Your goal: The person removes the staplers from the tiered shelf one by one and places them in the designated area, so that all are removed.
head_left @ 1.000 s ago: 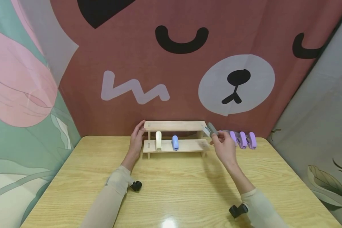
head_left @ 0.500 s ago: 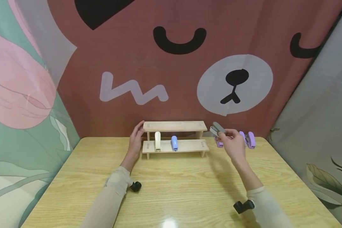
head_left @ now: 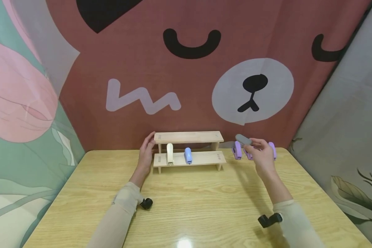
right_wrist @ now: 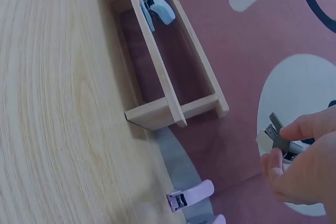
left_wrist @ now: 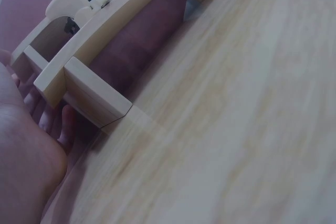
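My right hand (head_left: 261,156) pinches a grey stapler (head_left: 243,139) above a row of purple staplers (head_left: 237,150), which it partly hides. In the right wrist view the thumb and fingers grip the grey stapler (right_wrist: 281,143) around its middle. At the left end of a two-tier wooden rack (head_left: 189,137), my left hand (head_left: 145,154) rests with its fingertips by the upper board. The left wrist view shows its fingers loosely bent beside the rack's end. On the lower board stand a cream stapler (head_left: 169,153) and a blue stapler (head_left: 188,156), apart from each other.
The rack stands near the back edge of a wooden table (head_left: 173,196), against a hanging cloth (head_left: 133,69) with a bear print. A grey cloth (head_left: 344,113) hangs at the right. Black wrist cameras are strapped to both forearms.
My right hand has carried the grey stapler rightward, away from the rack's right end to above the purple staplers. The stapler has turned to lie flatter. My left hand stays at the rack.
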Demonstrator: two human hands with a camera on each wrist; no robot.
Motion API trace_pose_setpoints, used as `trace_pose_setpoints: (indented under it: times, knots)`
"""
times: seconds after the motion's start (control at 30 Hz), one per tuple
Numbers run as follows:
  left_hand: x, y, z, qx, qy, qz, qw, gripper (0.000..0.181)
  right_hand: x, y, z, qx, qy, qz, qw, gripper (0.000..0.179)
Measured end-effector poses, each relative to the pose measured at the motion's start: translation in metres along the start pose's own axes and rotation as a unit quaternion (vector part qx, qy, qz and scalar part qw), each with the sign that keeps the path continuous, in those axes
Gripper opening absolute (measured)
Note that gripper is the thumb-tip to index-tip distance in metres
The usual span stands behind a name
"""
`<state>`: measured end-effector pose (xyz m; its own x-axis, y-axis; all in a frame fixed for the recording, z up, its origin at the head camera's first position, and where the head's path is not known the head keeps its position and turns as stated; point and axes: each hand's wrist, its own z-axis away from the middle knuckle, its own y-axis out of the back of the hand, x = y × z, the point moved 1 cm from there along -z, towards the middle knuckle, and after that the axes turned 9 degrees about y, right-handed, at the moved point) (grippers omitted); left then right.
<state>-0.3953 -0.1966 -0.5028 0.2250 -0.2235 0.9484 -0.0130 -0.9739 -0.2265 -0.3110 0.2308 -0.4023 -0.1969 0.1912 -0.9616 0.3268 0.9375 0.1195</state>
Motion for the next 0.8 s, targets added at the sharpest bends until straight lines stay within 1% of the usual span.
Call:
trace_pose_setpoints:
  times: [0.07,0.13,0.23,0.3,0.33,0.43,0.5,0.57,0.6,0.7,0.73,0.8]
  knots:
    - [-0.002,0.0,0.0,0.003,0.0,-0.002,1.0,0.046,0.002,0.002,-0.001,0.002,-0.001,-0.023,0.9997,0.041]
    - [-0.003,0.0,0.001,0.009,-0.001,-0.009,0.9999,0.045,0.003,0.003,-0.002,0.006,-0.001,-0.058,0.9983,0.041]
    - [-0.003,0.0,0.001,0.019,-0.004,-0.024,0.9995,0.045,0.006,0.003,-0.005,0.013,-0.001,-0.113,0.9935,0.041]
    - [-0.004,0.0,0.001,0.024,-0.005,-0.032,0.9992,0.045,0.008,0.002,-0.007,0.019,-0.004,-0.149,0.9886,0.04]
    - [-0.004,0.0,0.001,0.025,-0.007,-0.034,0.9991,0.045,0.009,0.002,-0.008,0.022,-0.007,-0.154,0.9878,0.039]
    - [-0.004,0.0,0.001,0.024,-0.009,-0.033,0.9991,0.045,0.01,0.003,-0.009,0.034,-0.012,-0.203,0.9784,0.03]
    - [-0.004,0.0,0.001,0.025,-0.009,-0.032,0.9992,0.045,0.012,0.005,-0.011,0.045,-0.018,-0.24,0.9697,0.023]
    - [-0.004,0.0,0.0,0.024,-0.008,-0.028,0.9993,0.045,0.014,0.007,-0.013,0.066,-0.025,-0.278,0.958,0.016]
    - [-0.004,-0.001,0.0,0.023,-0.008,-0.027,0.9993,0.045,0.015,0.008,-0.014,0.075,-0.03,-0.288,0.9542,0.013]
    - [-0.004,-0.001,0.0,0.02,-0.009,-0.021,0.9996,0.045,0.018,0.012,-0.016,0.102,-0.038,-0.298,0.9484,0.009]
    - [-0.004,-0.001,0.0,0.018,-0.01,-0.018,0.9996,0.046,0.018,0.014,-0.017,0.106,-0.04,-0.298,0.9477,0.008]
    - [-0.004,-0.001,0.001,0.016,-0.011,-0.014,0.9997,0.045,0.017,0.016,-0.018,0.106,-0.043,-0.287,0.9511,0.007]
